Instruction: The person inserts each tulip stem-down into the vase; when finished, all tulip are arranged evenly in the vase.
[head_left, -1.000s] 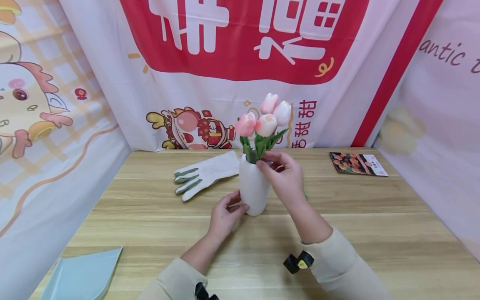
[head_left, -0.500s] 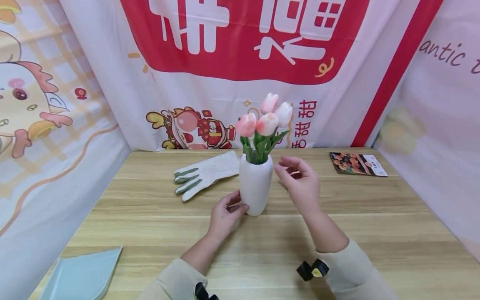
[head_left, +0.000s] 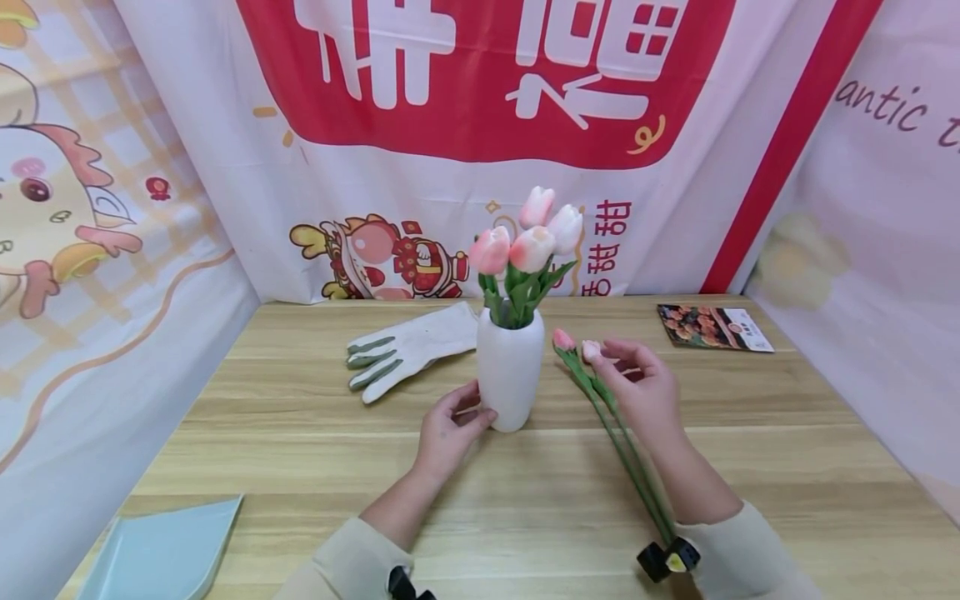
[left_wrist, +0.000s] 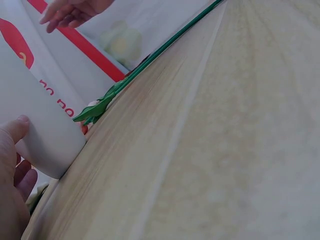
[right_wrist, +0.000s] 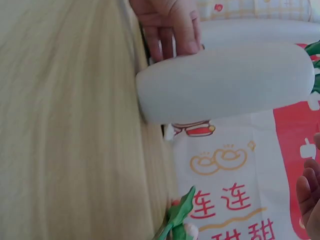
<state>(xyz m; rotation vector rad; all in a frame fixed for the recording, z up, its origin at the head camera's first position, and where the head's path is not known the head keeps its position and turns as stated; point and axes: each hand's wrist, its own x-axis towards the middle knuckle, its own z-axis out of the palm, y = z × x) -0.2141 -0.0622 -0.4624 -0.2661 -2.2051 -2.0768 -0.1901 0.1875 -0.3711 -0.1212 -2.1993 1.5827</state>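
Note:
A white vase (head_left: 510, 375) stands upright on the table, holding several pink-and-white tulips (head_left: 531, 248) with green leaves. My left hand (head_left: 447, 427) grips the vase low on its left side, thumb in front and fingers behind, as the left wrist view also shows. To the right of the vase, two more tulips (head_left: 628, 446) lie with their heads pointing away from me. Over their heads is my right hand (head_left: 647, 390), fingers loosely bent and holding nothing. In the left wrist view this right hand (left_wrist: 77, 14) hovers well above the tabletop.
A white glove with grey-green fingers (head_left: 416, 342) lies behind the vase to the left. A light blue scoop-shaped tray (head_left: 168, 546) is at the front left. At the back right lies a flower-printed card (head_left: 716, 327). Printed cloth hangs around the table.
My right hand has let go of the tulips at the vase mouth and moved right, over the lying tulips, which its arm covered before. My left hand and the vase have not moved.

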